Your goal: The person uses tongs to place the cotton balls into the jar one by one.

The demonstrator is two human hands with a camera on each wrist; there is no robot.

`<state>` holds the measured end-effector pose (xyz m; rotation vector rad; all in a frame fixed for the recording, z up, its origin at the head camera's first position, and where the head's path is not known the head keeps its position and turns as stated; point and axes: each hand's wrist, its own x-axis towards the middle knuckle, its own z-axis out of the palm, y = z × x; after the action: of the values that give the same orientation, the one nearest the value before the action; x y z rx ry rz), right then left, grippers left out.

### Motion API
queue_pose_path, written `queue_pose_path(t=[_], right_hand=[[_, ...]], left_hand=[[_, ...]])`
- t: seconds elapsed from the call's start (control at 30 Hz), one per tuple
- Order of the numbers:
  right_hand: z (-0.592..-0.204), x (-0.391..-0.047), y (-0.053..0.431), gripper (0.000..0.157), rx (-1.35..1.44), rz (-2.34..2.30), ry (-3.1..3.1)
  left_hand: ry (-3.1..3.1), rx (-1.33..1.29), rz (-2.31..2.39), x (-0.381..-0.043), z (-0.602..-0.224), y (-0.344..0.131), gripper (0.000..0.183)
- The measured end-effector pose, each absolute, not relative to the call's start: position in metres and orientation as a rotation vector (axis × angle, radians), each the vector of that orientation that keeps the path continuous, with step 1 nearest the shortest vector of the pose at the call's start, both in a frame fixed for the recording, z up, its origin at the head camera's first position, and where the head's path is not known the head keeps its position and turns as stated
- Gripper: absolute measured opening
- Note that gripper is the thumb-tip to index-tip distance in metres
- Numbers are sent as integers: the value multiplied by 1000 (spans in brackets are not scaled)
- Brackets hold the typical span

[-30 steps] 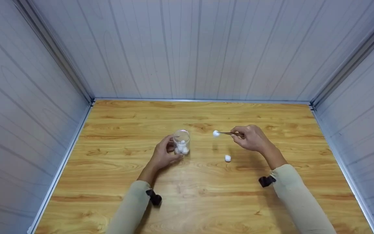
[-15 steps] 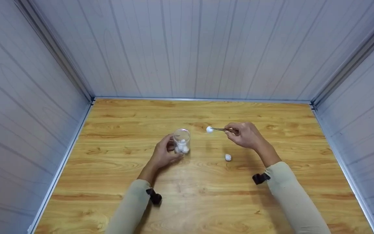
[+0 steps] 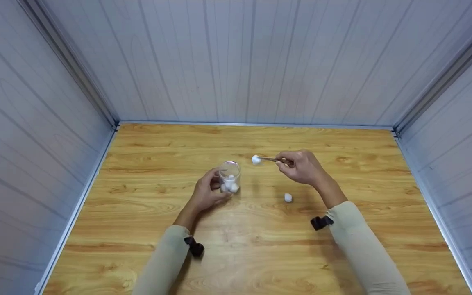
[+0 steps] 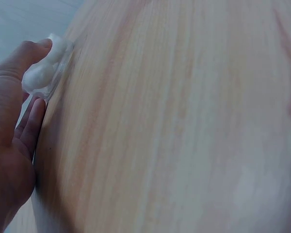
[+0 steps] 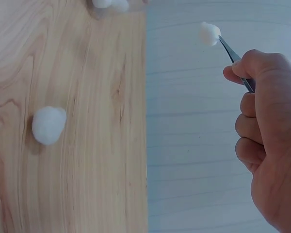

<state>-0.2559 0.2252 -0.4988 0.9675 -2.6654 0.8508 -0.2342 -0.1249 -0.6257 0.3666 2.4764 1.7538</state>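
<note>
My left hand holds a clear glass cup upright on the table, thumb and fingers round its side. Several white cotton balls lie in the bottom of the cup. Between thumb and fingers my right hand pinches a pair of metal tweezers. A cotton ball is caught in the tweezer tips, up in the air, to the right of the cup and a little beyond its rim. Another cotton ball lies loose on the table, nearer the body than the right hand.
The wood-grain table is enclosed by a pale panelled wall at the back and similar walls on both sides. A metal strip runs along the table's far edge. Black wrist cameras jut from both sleeves.
My right hand has moved left and slightly away from the body, bringing the tweezers and their cotton ball closer to the cup. The left hand and cup have stayed in place.
</note>
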Motion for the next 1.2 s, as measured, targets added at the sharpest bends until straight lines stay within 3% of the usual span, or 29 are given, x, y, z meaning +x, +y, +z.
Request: queue_pose_path(t=[1.2], right_hand=[[-497, -257, 169, 14, 1137, 872, -2529]], left_hand=[[2442, 382, 1779, -236, -625, -124, 78]])
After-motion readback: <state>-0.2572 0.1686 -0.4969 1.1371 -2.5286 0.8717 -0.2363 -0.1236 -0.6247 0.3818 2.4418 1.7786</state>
